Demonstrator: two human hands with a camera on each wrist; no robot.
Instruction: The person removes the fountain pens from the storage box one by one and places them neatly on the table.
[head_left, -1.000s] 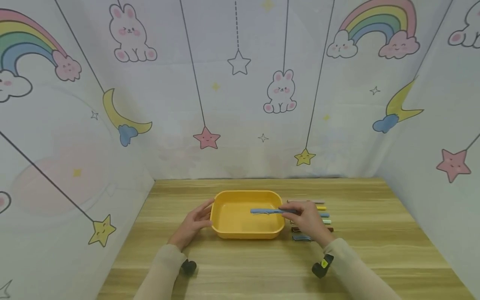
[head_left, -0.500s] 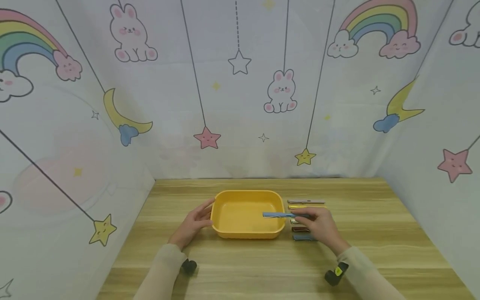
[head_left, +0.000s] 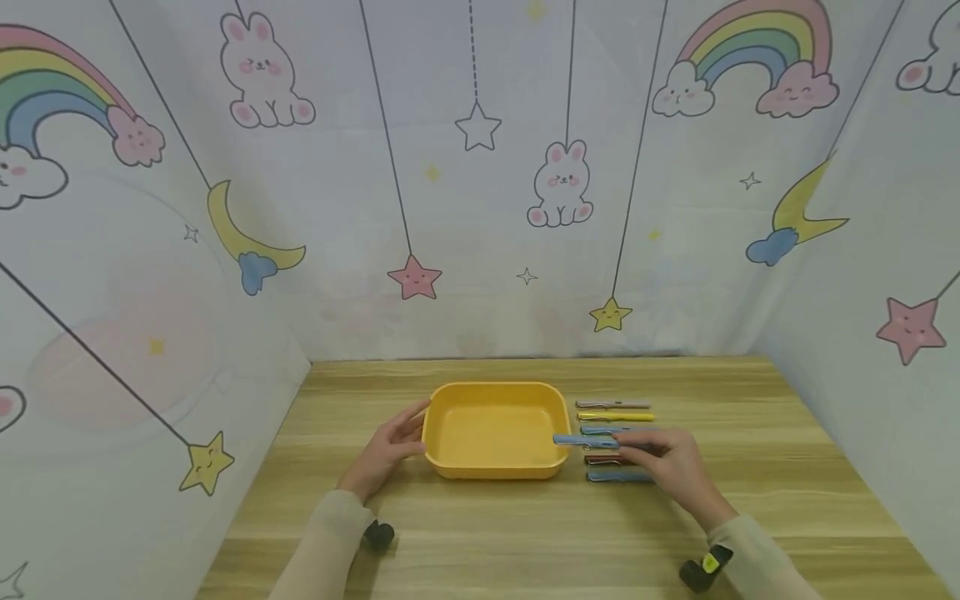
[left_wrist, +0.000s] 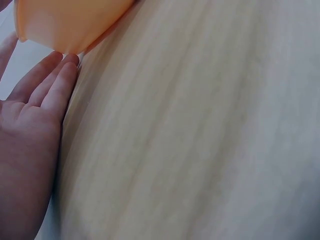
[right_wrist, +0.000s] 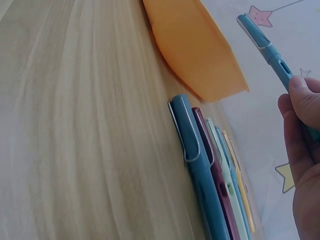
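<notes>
A yellow tray [head_left: 497, 472] sits on the wooden table, nothing visible inside it. My left hand [head_left: 384, 450] rests against its left side, fingers extended along the wall; in the left wrist view the fingertips [left_wrist: 70, 60] lie right at the tray's underside edge. My right hand [head_left: 675, 467] pinches a blue pen [right_wrist: 265, 45] between thumb and fingers, its capped end pointing left. In the head view that pen overlaps the tray's right rim and the row of pens. The right wrist view has it raised above the table pens.
Right of the tray several pens lie side by side: a greyish-pink pen [head_left: 613, 405], a yellow pen [head_left: 617, 417], a dark red pen [head_left: 602, 460] and a blue-grey pen [right_wrist: 200, 165] nearest me, with pale green and blue ones between. Printed curtains [head_left: 465, 325] enclose the table.
My right hand has moved right and toward me with the blue pen, from over the tray to over the pen row. The left hand and tray have stayed put.
</notes>
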